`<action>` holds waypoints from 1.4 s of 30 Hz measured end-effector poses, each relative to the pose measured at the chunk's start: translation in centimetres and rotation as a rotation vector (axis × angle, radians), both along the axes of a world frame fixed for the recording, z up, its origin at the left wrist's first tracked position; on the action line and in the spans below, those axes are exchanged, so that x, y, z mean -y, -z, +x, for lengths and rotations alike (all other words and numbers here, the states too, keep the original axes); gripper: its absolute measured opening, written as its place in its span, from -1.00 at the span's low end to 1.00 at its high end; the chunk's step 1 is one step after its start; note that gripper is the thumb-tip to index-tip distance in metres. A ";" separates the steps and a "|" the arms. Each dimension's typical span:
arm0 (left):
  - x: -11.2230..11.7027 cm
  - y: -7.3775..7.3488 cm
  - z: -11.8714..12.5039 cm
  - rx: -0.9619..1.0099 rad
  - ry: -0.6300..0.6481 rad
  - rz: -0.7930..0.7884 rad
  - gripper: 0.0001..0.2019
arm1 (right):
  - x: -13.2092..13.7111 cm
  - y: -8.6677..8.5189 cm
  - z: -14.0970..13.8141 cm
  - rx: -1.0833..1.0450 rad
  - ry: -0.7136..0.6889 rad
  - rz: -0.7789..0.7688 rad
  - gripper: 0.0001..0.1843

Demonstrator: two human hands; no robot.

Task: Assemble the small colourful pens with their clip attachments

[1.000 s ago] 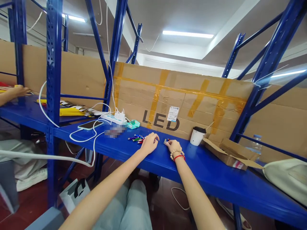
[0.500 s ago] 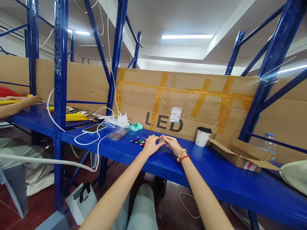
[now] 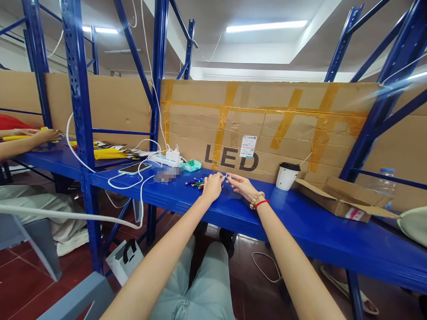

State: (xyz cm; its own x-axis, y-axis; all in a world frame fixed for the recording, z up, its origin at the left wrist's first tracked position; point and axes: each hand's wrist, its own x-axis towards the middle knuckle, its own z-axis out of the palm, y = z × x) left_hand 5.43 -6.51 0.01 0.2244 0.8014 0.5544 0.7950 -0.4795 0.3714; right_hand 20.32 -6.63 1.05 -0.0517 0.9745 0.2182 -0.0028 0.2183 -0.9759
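Note:
Over the blue tabletop (image 3: 267, 212), my left hand (image 3: 212, 186) is closed in a pinch, its fingertips bent inward. Whatever it holds is hidden behind the fingers. My right hand (image 3: 243, 186), with a bead bracelet and a red cord at the wrist, pinches something small and pale or silvery, too small to name. The fingertips of both hands are close together with a narrow gap between them. Several slim coloured pens (image 3: 195, 182), blue, green and red, lie just left of my left hand, which partly covers them.
A lidded paper cup (image 3: 286, 177) and an open cardboard box (image 3: 336, 202) stand to the right. Leftward are a green packet (image 3: 192, 166), a power strip (image 3: 167, 160), a phone (image 3: 134, 169) and white cables. Cardboard (image 3: 267, 122) walls the back. Another person's arm (image 3: 30, 144) is far left.
The camera view has tipped downward slightly. My fingertips, together before, are now a little apart, and my right hand has shifted slightly to the right.

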 end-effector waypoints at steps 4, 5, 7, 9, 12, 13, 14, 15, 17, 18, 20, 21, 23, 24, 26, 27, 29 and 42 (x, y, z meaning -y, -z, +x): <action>0.3 -0.2 -0.1 0.032 0.005 0.068 -0.72 | -0.5 0.4 0.2 -0.019 -0.033 0.035 -0.63; 0.4 -0.2 -0.1 0.043 0.002 0.082 -0.72 | -0.6 0.4 0.3 -0.021 -0.025 0.044 -0.64; 0.5 -0.3 0.0 0.063 -0.002 0.103 -0.71 | -0.7 0.4 0.3 -0.024 -0.001 0.060 -0.66; 0.6 -0.4 0.0 0.081 0.001 0.115 -0.70 | -0.7 0.3 0.4 -0.042 0.025 0.072 -0.67; 0.6 -0.4 -0.1 0.117 0.014 0.110 -0.71 | -0.7 0.2 0.5 -0.079 0.044 0.088 -0.67; 0.6 -0.4 -0.1 0.131 0.020 0.106 -0.72 | -0.7 0.2 0.5 -0.087 0.046 0.095 -0.68; 0.6 -0.4 -0.1 0.146 0.030 0.102 -0.73 | -0.7 0.2 0.4 -0.093 0.050 0.100 -0.70; 0.5 -0.3 -0.2 0.162 0.044 0.099 -0.73 | -0.7 0.2 0.4 -0.099 0.053 0.100 -0.72; 0.3 -0.1 -0.3 0.200 0.076 0.101 -0.75 | -0.6 0.0 0.3 -0.121 0.056 0.080 -0.77; 0.1 0.1 -0.3 0.222 0.093 0.106 -0.76 | -0.5 -0.1 0.3 -0.133 0.049 0.063 -0.80; -0.2 0.3 -0.3 0.269 0.116 0.123 -0.77 | -0.2 -0.3 0.3 -0.142 0.022 0.029 -0.82; -0.4 0.5 -0.3 0.296 0.122 0.130 -0.78 | -0.1 -0.4 0.3 -0.137 0.005 0.016 -0.82; -0.6 0.5 -0.3 0.348 0.123 0.126 -0.77 | 0.1 -0.6 0.2 -0.110 -0.020 0.000 -0.82; -0.6 0.5 -0.3 0.368 0.112 0.114 -0.75 | 0.2 -0.7 0.2 -0.090 -0.027 0.000 -0.81; -0.5 0.4 -0.4 0.388 0.075 0.074 -0.67 | 0.3 -0.7 0.1 -0.042 -0.037 0.009 -0.78; -0.4 0.2 -0.4 0.386 0.052 0.050 -0.63 | 0.4 -0.7 0.1 -0.017 -0.040 0.015 -0.76; -0.1 0.0 -0.5 0.380 0.005 0.005 -0.56 | 0.3 -0.5 0.0 0.035 -0.044 0.025 -0.73; 0.7 -0.5 -0.6 0.157 -0.003 -0.089 -0.52 | 0.1 0.3 -0.6 0.257 -0.068 0.118 -0.54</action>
State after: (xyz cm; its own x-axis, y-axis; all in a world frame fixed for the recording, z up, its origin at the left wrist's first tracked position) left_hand 4.84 -7.17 0.54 0.1380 0.8494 0.5094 0.7251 -0.4370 0.5322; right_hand 19.68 -6.69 0.79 -0.1840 0.9357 0.3009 0.2231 0.3379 -0.9143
